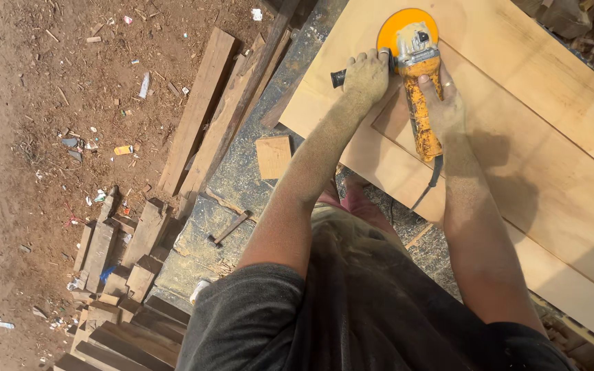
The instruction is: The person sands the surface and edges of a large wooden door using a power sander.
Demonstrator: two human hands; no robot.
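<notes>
Far to the left of the wooden panel (517, 137), bare earth strewn with chips and scraps of litter is seen, and a pile of cut timber blocks (122, 275) is stacked at the lower left. Nearer the panel, long planks (204, 113) are laid side by side, slanting up toward its left edge. Just off that edge, a small square offcut (273, 156) is set on a dust-covered surface, and a hammer (228, 229) is lying below it.

On the panel itself — a broad, pale sheet with a raised inner rectangle — a yellow angle grinder (417, 75) is pressed down near the upper left corner, its round orange disc (407, 27) lying flat against the wood. The left hand (366, 74) is wrapped tight around the black side handle (339, 77), which juts out to the left of the tool. The right hand (441, 103) is closed around the grinder's body, a ring being worn on one finger. Both forearms are coated in fine sawdust. A dark cord (429, 184) is trailed from the tool's rear, down over the panel's lower edge.
</notes>
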